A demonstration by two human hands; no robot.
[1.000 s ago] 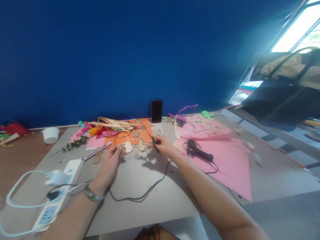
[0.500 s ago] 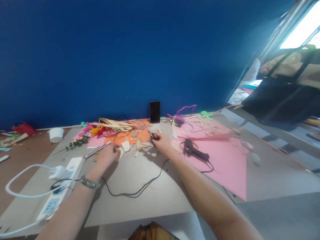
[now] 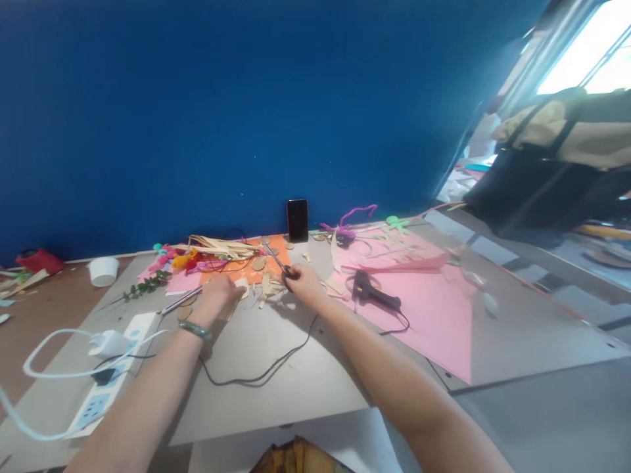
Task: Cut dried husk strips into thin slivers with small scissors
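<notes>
My right hand (image 3: 306,287) is closed around the dark handles of a pair of scissors (image 3: 274,255). The blades point up and to the left, over the orange sheet (image 3: 235,274). My left hand (image 3: 220,293) is low over the table, its fingers bent and close together. At its fingertips lies a pale flat piece (image 3: 242,286), partly covered; whatever is under or between the fingers is hidden. Pale curled scraps (image 3: 267,289) lie between the hands. A silver-and-dark pen-like stick (image 3: 181,300) rests beside my left wrist.
A black glue gun (image 3: 377,293) lies on pink sheets (image 3: 438,318) at right, its cord crossing the table. A white power strip (image 3: 111,374) with plugs stands at left. A phone (image 3: 297,221) leans on the blue wall. Pale strips (image 3: 224,247) and a white cup (image 3: 103,270) stay farther back.
The view has shifted slightly, so most things appear farther left. My left hand has moved right, over the pale pieces, with its fingers drawn in. The scissors remain in my right hand.
</notes>
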